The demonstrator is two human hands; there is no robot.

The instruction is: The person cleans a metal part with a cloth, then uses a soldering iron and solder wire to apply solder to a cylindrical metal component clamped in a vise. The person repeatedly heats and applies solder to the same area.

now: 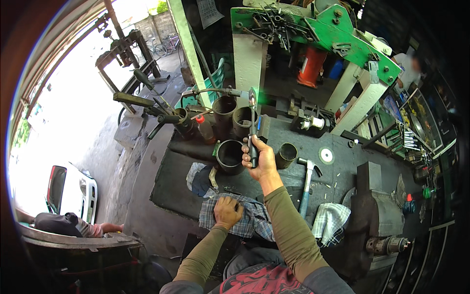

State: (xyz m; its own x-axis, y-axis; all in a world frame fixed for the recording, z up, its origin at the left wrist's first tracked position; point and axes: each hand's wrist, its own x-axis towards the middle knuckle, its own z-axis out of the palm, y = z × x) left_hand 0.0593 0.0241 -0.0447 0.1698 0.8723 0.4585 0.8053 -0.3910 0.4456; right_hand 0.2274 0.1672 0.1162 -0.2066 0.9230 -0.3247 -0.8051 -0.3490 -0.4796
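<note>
My right hand (262, 159) grips the black handle of a ratchet-like tool (252, 117), raised with its shiny head pointing away from me, over several dark metal cylinders (230, 156). My left hand (227, 210) lies with curled fingers closed on a blue-grey plaid cloth (255, 220) at the bench's near edge. Right of my right hand are an open cylinder (287, 154) and a hammer (307, 185) with a blue grip. A bottle with a red cap (207, 131) stands among the cylinders, and a crumpled rag (198, 179) lies left of my right hand.
A green-topped press frame (347, 41) holds loose tools. A vise (382, 213) and checked cloth (330, 220) are at the right of the dark bench (176, 152). A co-worker (409, 71) stands back right, another person (88, 226) is low left, near a white car (73, 191) outside.
</note>
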